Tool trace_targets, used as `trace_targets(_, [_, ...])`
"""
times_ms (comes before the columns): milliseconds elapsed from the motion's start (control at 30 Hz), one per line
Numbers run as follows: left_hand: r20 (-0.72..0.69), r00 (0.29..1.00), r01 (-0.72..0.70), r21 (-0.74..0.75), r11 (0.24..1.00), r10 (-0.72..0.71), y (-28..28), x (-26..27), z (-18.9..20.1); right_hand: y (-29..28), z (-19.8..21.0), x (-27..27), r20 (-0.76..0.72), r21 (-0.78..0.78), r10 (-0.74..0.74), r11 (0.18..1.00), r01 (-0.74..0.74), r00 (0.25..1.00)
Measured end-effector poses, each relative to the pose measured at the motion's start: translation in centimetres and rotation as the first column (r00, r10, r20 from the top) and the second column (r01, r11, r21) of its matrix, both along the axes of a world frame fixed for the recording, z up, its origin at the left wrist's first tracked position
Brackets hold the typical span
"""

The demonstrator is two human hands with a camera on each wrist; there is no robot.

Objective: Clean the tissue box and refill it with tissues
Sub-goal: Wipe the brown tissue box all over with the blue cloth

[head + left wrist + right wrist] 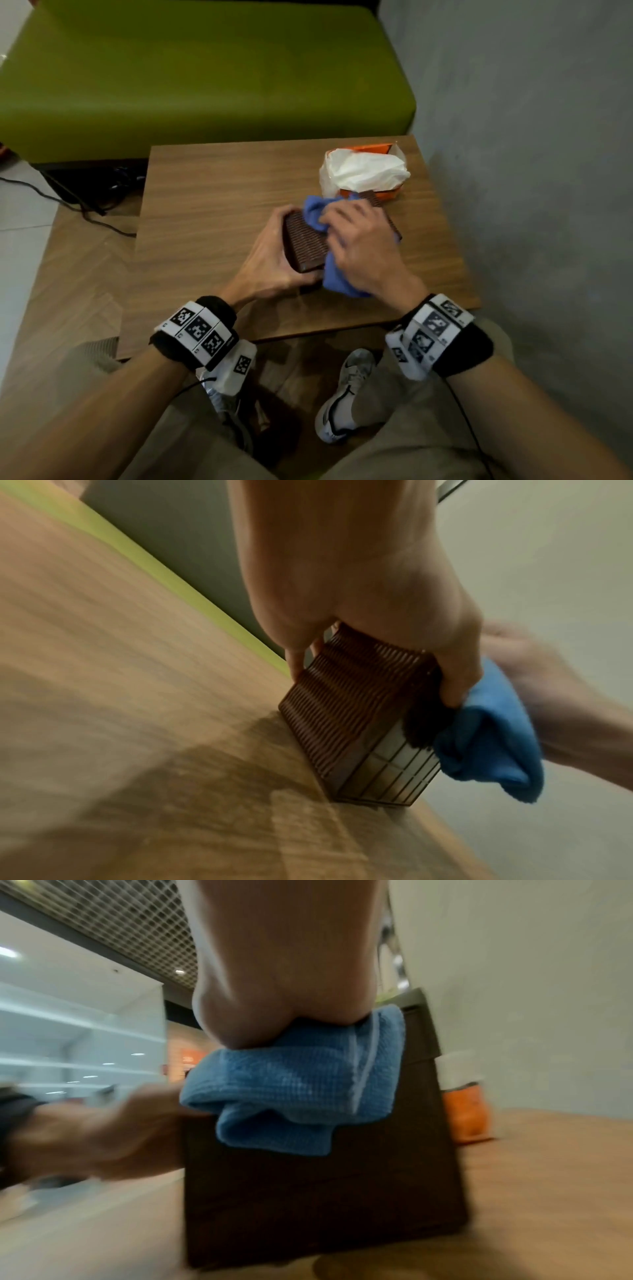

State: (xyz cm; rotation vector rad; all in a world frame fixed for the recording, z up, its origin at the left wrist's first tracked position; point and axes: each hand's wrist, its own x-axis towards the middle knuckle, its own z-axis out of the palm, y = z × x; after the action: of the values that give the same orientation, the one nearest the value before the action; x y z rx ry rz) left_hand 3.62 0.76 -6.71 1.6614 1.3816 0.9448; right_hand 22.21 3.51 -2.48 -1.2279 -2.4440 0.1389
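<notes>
A dark brown ribbed tissue box [306, 241] stands tipped on its side on the wooden table [212, 212]. My left hand [270, 253] grips its left end, thumb at the near edge and fingers over the far edge. The left wrist view shows the ribbed box [346, 712] with a gridded face toward the table. My right hand [359, 240] holds a bunched blue cloth [317, 212] and presses it on the box's upper face; the right wrist view shows the cloth [294, 1085] draped over the box [322, 1191]. An orange pack of white tissues [364, 171] lies behind.
A green sofa [205, 75] stands beyond the table's far edge. A grey wall [531, 137] runs close along the right side. Black cables [82, 209] lie on the floor at left. My knees and a white shoe [346, 394] are below the near table edge.
</notes>
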Motion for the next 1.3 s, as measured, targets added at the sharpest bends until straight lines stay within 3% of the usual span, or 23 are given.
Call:
trace_targets(67, [-0.024,0.999,0.022,0.001,1.000,-0.022,0.0,0.0,-0.1,1.4,0.1,2.5,-0.046,-0.029,-0.148,0.989,0.147,0.988])
trace_targets(133, [-0.025,0.999,0.028,-0.005,1.000,-0.028,0.2,0.2,0.1,1.2,0.2,2.3,-0.037,-0.023,-0.173,0.985,0.172,0.984])
trace_targets(267, [0.057,0.998,0.024,0.034,0.999,-0.026,-0.1,0.2,-0.1,-1.1,-0.3,-1.2,0.009,0.041,0.095,0.995,-0.095,0.995])
trace_targets(333, [0.038,0.999,0.004,0.024,1.000,-0.005,0.0,-0.2,-0.4,0.0,-0.7,-0.2,-0.029,0.054,0.024,0.998,-0.023,0.999])
trace_targets(400, [0.004,1.000,0.000,0.004,1.000,0.000,0.3,-0.5,-0.4,1.4,-1.2,1.8,-0.150,0.016,-0.153,0.987,0.157,0.977])
trace_targets(467, [0.055,0.998,0.014,-0.041,0.999,-0.012,0.4,-0.6,0.0,2.6,-1.1,3.5,-0.408,-0.180,-0.316,0.947,0.264,0.856])
trace_targets(567, [0.250,0.968,0.035,-0.122,0.992,-0.004,0.6,-0.6,0.6,3.1,-0.4,4.1,-0.612,-0.486,-0.493,0.851,0.199,0.618])
trace_targets(633, [0.298,0.954,0.029,-0.151,0.988,0.018,0.7,-0.4,0.6,3.0,-0.1,4.1,-0.690,-0.519,-0.514,0.842,0.147,0.509])
trace_targets(700, [0.304,0.950,-0.014,-0.195,0.981,0.074,1.0,-0.3,0.3,2.9,0.0,3.9,-0.731,-0.508,-0.501,0.853,0.121,0.463])
trace_targets(733, [0.295,0.951,-0.030,-0.220,0.975,0.096,1.3,-0.1,0.1,2.9,-0.2,3.8,-0.722,-0.497,-0.493,0.858,0.130,0.485])
trace_targets(867, [0.188,0.972,-0.085,-0.269,0.959,0.138,2.4,0.3,-0.5,3.1,-1.7,3.5,-0.533,-0.353,-0.477,0.876,0.329,0.699])
trace_targets(967, [0.132,0.983,-0.092,-0.259,0.962,0.130,3.1,0.3,-0.4,3.7,-2.1,3.4,-0.417,-0.276,-0.442,0.894,0.353,0.794])
trace_targets(1067, [0.149,0.988,-0.020,-0.166,0.986,0.045,2.9,0.0,0.1,3.9,-2.2,3.6,-0.373,-0.252,-0.415,0.906,0.340,0.830])
trace_targets(1167, [0.135,0.981,0.155,-0.110,0.982,-0.140,1.7,-0.6,0.2,3.8,-2.2,3.6,-0.356,-0.147,-0.376,0.927,0.346,0.855])
trace_targets(1300, [-0.031,0.968,0.247,-0.092,0.965,-0.251,0.7,-1.2,-0.5,2.6,-0.5,2.4,-0.326,0.035,-0.233,0.965,0.258,0.916])
